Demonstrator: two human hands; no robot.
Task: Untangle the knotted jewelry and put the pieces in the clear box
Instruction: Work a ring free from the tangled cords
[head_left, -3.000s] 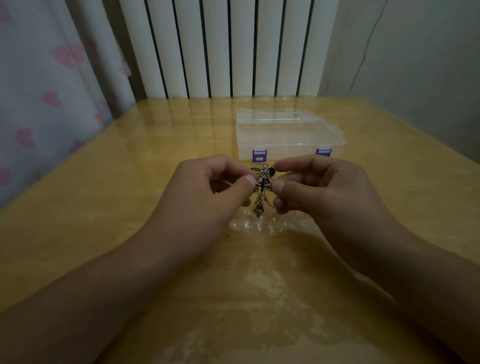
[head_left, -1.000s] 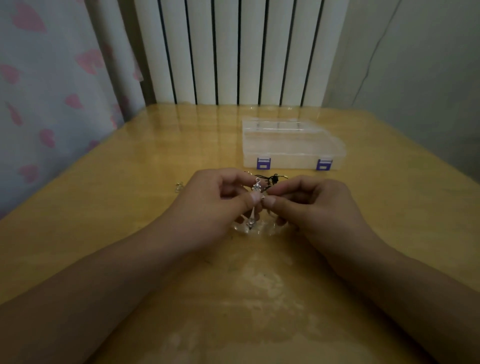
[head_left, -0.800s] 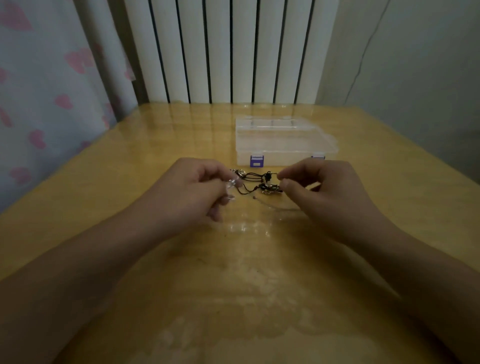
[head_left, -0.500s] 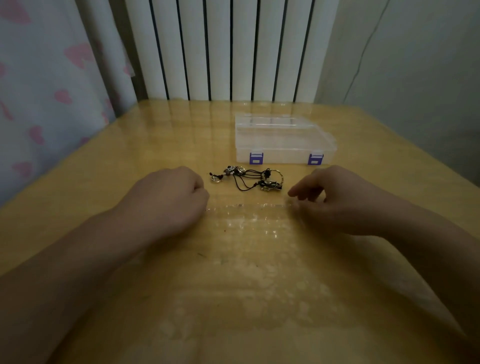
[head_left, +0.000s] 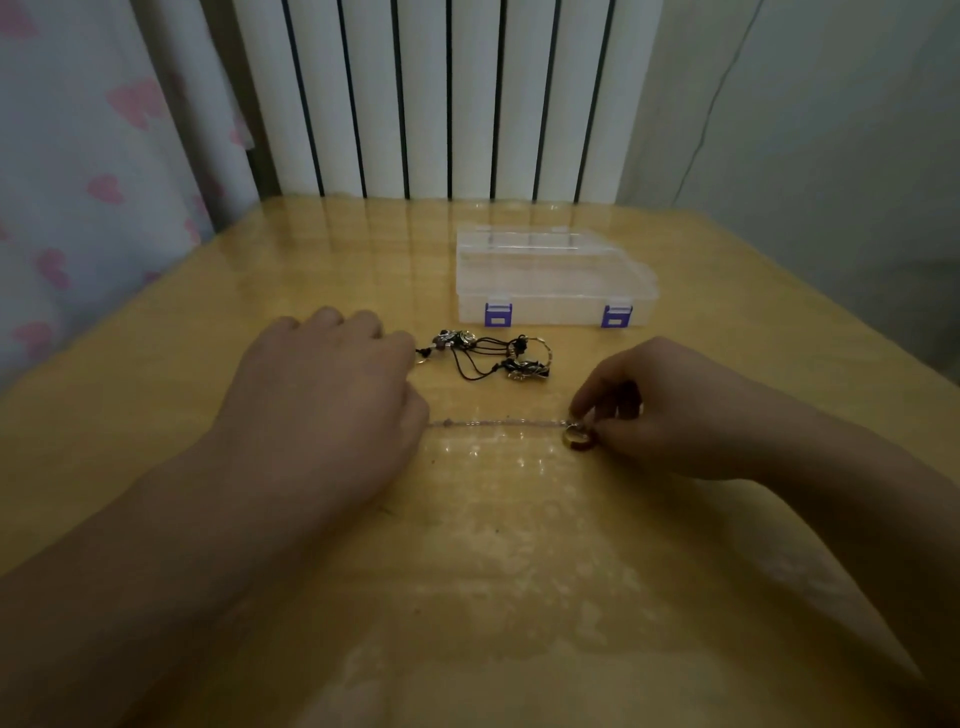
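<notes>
A thin beaded chain (head_left: 498, 423) lies stretched on the table (head_left: 156, 395) — right hand (head_left: 670, 410) pinching its pendant end, left hand (head_left: 322, 395) curled over the other. The person should lift it gently, keeping clear of the corded tangle (head_left: 488, 356) before the closed clear box (head_left: 556, 280).

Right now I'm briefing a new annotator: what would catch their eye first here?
Probably the pale beaded strand stretched between the left hand and right hand, which pinches its round charm. Behind it lies a dark jewelry tangle, and further back the closed clear box with purple latches.
</notes>
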